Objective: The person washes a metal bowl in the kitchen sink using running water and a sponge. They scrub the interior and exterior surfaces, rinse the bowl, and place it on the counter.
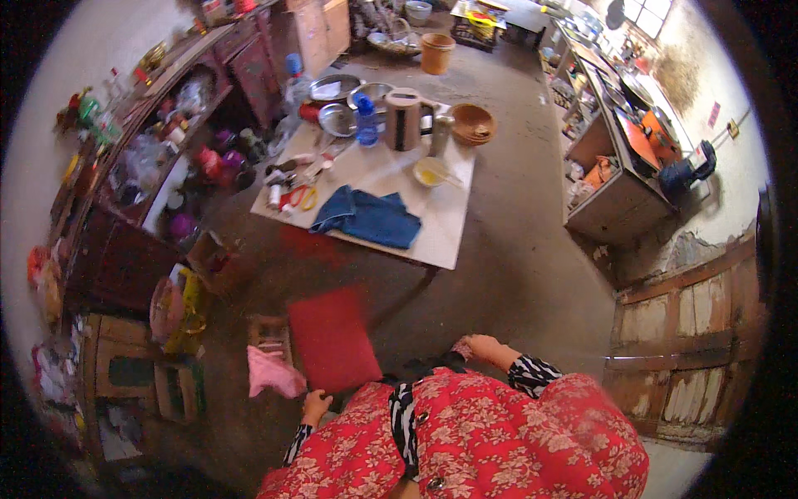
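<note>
My left hand (317,405) is low, beside the near corner of a flat red panel (333,337). Its fingers are partly curled, and blur hides whether they grip anything. A pink cloth (274,372) hangs over a small wooden stool (271,330) just left of the panel. My right hand (485,347) is closed in front of my body, with a bit of patterned fabric (462,347) at its fingers. Ahead, folded blue denim (374,215) lies on the near edge of a low table (439,243). Scissors (304,198) with red and yellow handles lie beside it.
The table also bears an electric kettle (402,118), a blue-capped bottle (366,121), a bowl (430,171) with yellow contents and metal basins (336,87). A cluttered dark cabinet (118,262) lines the left. At right stand a kitchen counter (617,199) and a worn wooden door (679,337).
</note>
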Demonstrator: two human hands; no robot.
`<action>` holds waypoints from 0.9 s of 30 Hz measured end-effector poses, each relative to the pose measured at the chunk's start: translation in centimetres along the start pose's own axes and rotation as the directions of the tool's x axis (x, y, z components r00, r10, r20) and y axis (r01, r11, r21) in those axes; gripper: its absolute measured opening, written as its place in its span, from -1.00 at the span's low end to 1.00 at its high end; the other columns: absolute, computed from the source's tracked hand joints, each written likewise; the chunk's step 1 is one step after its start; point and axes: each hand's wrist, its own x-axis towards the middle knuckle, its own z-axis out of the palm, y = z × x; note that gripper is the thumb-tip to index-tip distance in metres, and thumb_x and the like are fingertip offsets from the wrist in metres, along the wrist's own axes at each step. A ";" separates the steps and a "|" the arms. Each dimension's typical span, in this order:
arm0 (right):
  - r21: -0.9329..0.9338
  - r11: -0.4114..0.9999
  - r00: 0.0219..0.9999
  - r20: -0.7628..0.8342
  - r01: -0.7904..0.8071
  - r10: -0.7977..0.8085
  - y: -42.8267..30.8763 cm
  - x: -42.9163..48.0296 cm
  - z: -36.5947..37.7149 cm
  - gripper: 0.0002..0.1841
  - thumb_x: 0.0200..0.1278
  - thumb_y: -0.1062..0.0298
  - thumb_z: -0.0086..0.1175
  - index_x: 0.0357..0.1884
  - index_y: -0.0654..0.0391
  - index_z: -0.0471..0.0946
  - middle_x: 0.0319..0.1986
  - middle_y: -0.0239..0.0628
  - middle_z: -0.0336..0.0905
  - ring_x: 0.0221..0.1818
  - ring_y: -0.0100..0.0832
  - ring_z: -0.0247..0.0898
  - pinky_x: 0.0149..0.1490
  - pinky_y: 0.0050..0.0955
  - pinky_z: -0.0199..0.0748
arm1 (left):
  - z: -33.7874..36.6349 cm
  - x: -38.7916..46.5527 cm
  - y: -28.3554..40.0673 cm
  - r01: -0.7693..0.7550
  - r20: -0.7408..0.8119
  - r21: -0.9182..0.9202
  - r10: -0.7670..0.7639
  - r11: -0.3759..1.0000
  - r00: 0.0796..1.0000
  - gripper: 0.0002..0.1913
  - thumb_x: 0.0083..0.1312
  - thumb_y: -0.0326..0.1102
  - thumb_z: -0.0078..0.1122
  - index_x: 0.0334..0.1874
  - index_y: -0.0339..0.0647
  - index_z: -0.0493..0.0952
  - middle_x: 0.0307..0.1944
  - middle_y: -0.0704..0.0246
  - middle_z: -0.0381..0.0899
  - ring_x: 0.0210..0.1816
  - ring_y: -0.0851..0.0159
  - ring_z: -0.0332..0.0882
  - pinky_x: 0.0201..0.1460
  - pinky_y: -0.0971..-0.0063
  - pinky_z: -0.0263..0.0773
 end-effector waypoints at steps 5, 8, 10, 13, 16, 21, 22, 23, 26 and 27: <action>0.252 0.957 0.982 -0.084 -0.141 0.166 16.1 -6.3 3.6 -0.53 0.13 0.08 0.14 0.05 0.10 0.51 -0.13 -0.06 0.59 -0.04 -0.07 0.50 0.03 -0.19 0.46 | 5.6 -0.7 10.1 -0.118 0.055 0.017 0.117 0.993 0.992 -0.53 0.10 -0.01 0.25 -0.01 -0.16 0.58 -0.07 0.13 0.61 -0.03 0.06 0.57 0.02 0.27 0.46; 0.456 0.857 0.932 -0.140 -0.239 0.334 23.5 -10.7 4.1 -0.54 0.11 0.11 0.16 0.01 0.16 0.53 -0.12 -0.10 0.60 -0.05 -0.14 0.52 0.06 -0.25 0.46 | 7.1 1.4 19.8 -0.081 0.169 0.076 0.068 0.994 0.983 -0.55 0.14 -0.02 0.21 -0.02 -0.18 0.59 -0.08 0.16 0.63 -0.02 0.09 0.58 0.03 0.28 0.45; 0.490 0.815 0.874 -0.190 -0.311 0.448 27.5 -12.9 4.1 -0.55 0.11 0.12 0.15 0.00 0.16 0.54 -0.14 -0.10 0.61 -0.07 -0.16 0.53 0.05 -0.27 0.46 | 7.4 2.9 26.8 -0.102 0.205 0.140 0.072 0.985 0.976 -0.56 0.16 -0.02 0.20 -0.01 -0.15 0.59 -0.06 0.18 0.62 -0.01 0.09 0.57 0.04 0.27 0.44; 0.655 0.659 0.732 -0.230 -0.370 0.641 32.4 -16.1 4.8 -0.61 0.07 0.17 0.12 -0.05 0.13 0.58 -0.21 -0.11 0.63 -0.14 -0.17 0.56 0.00 -0.28 0.48 | 7.8 5.7 37.8 -0.216 0.212 0.201 0.173 0.955 0.962 -0.55 0.17 -0.02 0.19 0.05 -0.09 0.56 -0.01 0.22 0.59 0.04 0.11 0.53 0.08 0.25 0.41; 0.772 0.508 0.614 -0.200 -0.381 0.763 34.7 -17.5 7.2 -0.63 0.02 0.18 0.09 -0.10 0.05 0.62 -0.27 -0.09 0.63 -0.18 -0.14 0.57 -0.03 -0.26 0.50 | 7.2 8.2 47.2 -0.403 0.234 0.209 0.354 0.891 0.905 -0.57 0.17 -0.05 0.22 0.05 -0.07 0.55 0.00 0.25 0.59 0.05 0.12 0.52 0.07 0.25 0.40; 0.645 0.590 0.792 0.038 -0.486 0.610 36.1 -16.6 12.7 -0.59 0.05 0.03 0.08 -0.11 0.05 0.62 -0.11 -0.13 0.59 -0.03 -0.12 0.49 0.07 -0.22 0.43 | 7.8 10.1 58.6 -0.513 0.275 0.258 0.447 0.819 0.851 -0.58 0.18 -0.09 0.23 0.03 -0.16 0.55 -0.05 0.20 0.62 0.02 0.08 0.55 0.08 0.28 0.41; 0.678 0.626 0.855 0.007 -0.385 0.519 36.8 -16.5 13.8 -0.49 0.09 -0.10 0.07 -0.03 0.06 0.59 -0.07 -0.11 0.58 -0.01 -0.14 0.49 0.06 -0.21 0.42 | 8.1 10.4 60.5 -0.480 0.313 0.191 0.410 0.856 0.857 -0.57 0.17 -0.13 0.24 0.03 -0.22 0.55 -0.06 0.15 0.61 0.01 0.09 0.56 0.07 0.30 0.42; 0.756 0.547 0.826 -0.014 -0.360 0.563 37.1 -15.4 14.8 -0.66 0.09 0.15 0.14 -0.18 0.18 0.61 -0.19 -0.03 0.59 -0.12 -0.06 0.52 -0.02 -0.15 0.46 | 8.2 11.2 62.6 -0.463 0.397 0.180 0.367 0.868 0.842 -0.57 0.19 -0.14 0.23 0.02 -0.27 0.54 -0.05 0.12 0.61 0.01 0.10 0.56 0.05 0.32 0.43; 0.818 0.495 0.810 -0.061 -0.294 0.583 40.4 -12.2 16.2 -0.71 0.12 0.18 0.09 -0.32 0.23 0.61 -0.31 0.00 0.59 -0.25 -0.10 0.53 -0.18 -0.15 0.43 | 9.0 13.6 68.2 -0.549 0.434 0.147 0.445 0.823 0.783 -0.59 0.20 -0.15 0.22 0.00 -0.29 0.56 -0.08 0.12 0.62 -0.02 0.10 0.58 0.03 0.34 0.45; 0.780 0.544 0.825 -0.063 -0.311 0.562 41.8 -10.8 15.8 -0.72 0.12 0.20 0.08 -0.34 0.23 0.60 -0.35 -0.01 0.59 -0.28 -0.12 0.53 -0.22 -0.15 0.41 | 9.2 14.9 70.1 -0.549 0.443 0.162 0.437 0.820 0.783 -0.59 0.19 -0.15 0.22 -0.01 -0.29 0.56 -0.09 0.12 0.63 -0.03 0.10 0.59 0.02 0.34 0.45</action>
